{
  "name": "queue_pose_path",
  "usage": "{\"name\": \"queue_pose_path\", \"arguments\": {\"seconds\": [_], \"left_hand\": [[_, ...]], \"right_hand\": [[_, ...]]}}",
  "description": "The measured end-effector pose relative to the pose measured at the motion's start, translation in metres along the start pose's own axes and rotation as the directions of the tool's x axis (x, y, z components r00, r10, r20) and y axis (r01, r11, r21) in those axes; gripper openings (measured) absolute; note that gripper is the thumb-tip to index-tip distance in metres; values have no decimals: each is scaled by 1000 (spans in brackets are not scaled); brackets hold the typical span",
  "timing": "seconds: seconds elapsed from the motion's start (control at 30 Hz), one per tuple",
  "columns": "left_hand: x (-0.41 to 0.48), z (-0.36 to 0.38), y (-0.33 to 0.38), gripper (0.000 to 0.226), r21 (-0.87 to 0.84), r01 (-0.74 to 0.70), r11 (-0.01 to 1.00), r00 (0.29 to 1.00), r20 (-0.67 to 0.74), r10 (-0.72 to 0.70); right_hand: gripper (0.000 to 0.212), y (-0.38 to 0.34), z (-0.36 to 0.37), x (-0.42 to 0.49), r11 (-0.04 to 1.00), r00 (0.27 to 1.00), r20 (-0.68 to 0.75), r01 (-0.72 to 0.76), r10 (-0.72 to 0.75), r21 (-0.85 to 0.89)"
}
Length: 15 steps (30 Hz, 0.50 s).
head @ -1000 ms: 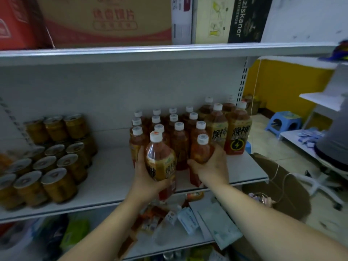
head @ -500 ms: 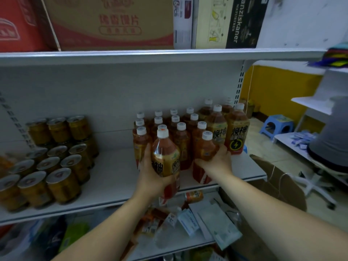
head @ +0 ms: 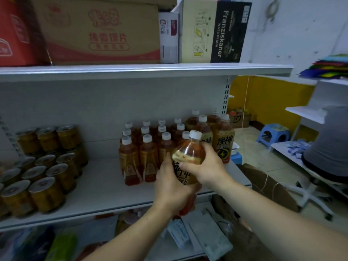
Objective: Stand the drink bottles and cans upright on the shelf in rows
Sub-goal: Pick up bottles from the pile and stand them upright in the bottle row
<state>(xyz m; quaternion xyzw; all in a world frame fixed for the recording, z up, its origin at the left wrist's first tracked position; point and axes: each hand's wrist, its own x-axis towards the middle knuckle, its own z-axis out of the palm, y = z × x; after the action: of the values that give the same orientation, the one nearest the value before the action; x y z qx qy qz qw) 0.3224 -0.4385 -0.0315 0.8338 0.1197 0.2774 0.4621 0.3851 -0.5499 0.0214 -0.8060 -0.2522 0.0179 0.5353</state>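
Left hand [head: 172, 187] is gripping the lower body of a bottle [head: 188, 154], right hand [head: 206, 167] is wrapping its shoulder. It is hanging roughly upright at the front edge of the shelf [head: 94, 191], just before the standing bottle rows [head: 148, 147]. Cans [head: 47, 166] are standing further left.

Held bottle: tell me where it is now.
Head view, right of centre: the bottle is held by the left hand and right hand at the shelf front edge, just before the bottle rows.
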Motion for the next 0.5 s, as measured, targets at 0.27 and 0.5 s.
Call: {"name": "queue_pose_path", "arguments": {"seconds": [0.27,0.5], "left_hand": [[29,9,5,79,78,90,993,989,111,-98],[37,52,-29,101,120,341,932,923,147,-357]], "right_hand": [[49,40,-67,26,998,999,-46,15,-12,60],[55,87,-70,59,996,1000,17,7,-8,88]]}}
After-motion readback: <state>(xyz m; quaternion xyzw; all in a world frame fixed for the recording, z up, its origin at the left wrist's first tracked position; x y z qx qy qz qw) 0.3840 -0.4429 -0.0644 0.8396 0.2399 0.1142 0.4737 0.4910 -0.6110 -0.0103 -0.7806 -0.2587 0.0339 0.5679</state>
